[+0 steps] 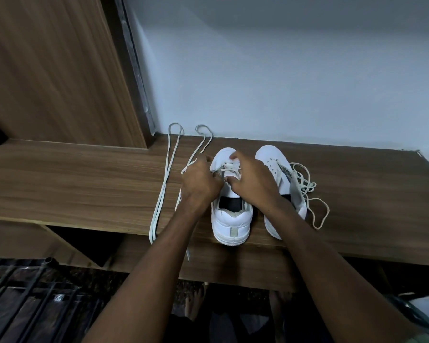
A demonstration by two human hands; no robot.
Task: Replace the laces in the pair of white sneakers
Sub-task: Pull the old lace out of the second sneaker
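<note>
Two white sneakers stand toes-away on a wooden shelf [84,184]. Both my hands are over the left sneaker [230,219]. My left hand [200,183] pinches a lace at the shoe's left eyelets. My right hand [252,178] curls over the tongue and pinches the lace crossing the lowest eyelets. The right sneaker [270,157] is partly behind my right forearm, and an off-white lace [307,186] lies tangled beside it. A pale lace [165,179], folded double, lies stretched out left of the shoes. Another pale lace [203,137] runs from near the wall to my left hand.
A blue-white wall [282,82] rises right behind the shelf. A wooden panel [55,70] stands at the left. The shelf's front edge is close to the sneakers' heels. A dark metal rack [30,293] is at the lower left, and bare feet [196,303] show on the floor.
</note>
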